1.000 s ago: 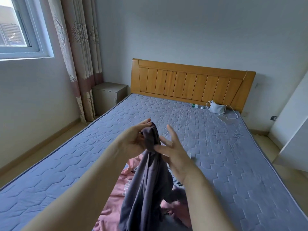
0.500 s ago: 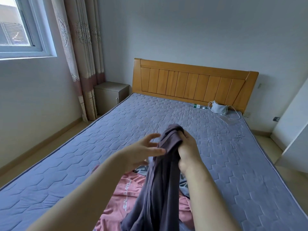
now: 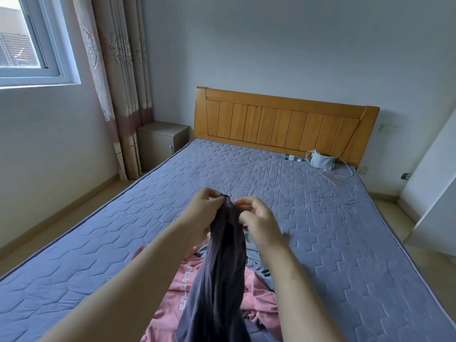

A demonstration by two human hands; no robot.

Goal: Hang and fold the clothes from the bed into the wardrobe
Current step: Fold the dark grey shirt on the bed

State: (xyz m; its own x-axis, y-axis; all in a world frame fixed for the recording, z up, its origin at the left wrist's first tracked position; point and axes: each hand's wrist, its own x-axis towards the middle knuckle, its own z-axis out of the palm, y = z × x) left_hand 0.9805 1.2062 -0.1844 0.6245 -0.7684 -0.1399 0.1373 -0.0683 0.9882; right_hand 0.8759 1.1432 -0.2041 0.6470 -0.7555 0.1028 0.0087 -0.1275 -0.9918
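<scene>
Both hands now meet at the top edge of the dark grey-purple soft knit garment (image 3: 223, 255), held up in the lower centre of the frame. Half a second ago only the right hand gripped that edge while the left hand reached in with spread fingers; now the left hand (image 3: 204, 211) pinches the cloth too, fingers curled onto it, and the right hand (image 3: 256, 215) holds the same edge just beside it, fingers bent and clamped on the fabric. This looks like hunting along the hem or waistband for the corners, so the piece can be shaken flat for folding or hanging; no wardrobe step has begun.

Garment cloth is thin, matte and limp, hanging in long vertical folds down to the bottom edge of the frame. Under it, at lower centre, lies a crumpled pink cotton top with white lettering (image 3: 182, 287) and a pale grey-blue rumpled cloth (image 3: 256, 265), both on the bed's blue-grey mattress quilted in hexagons (image 3: 123, 230). Smooth orange slatted wooden headboard (image 3: 283, 122) stands at upper centre.
</scene>
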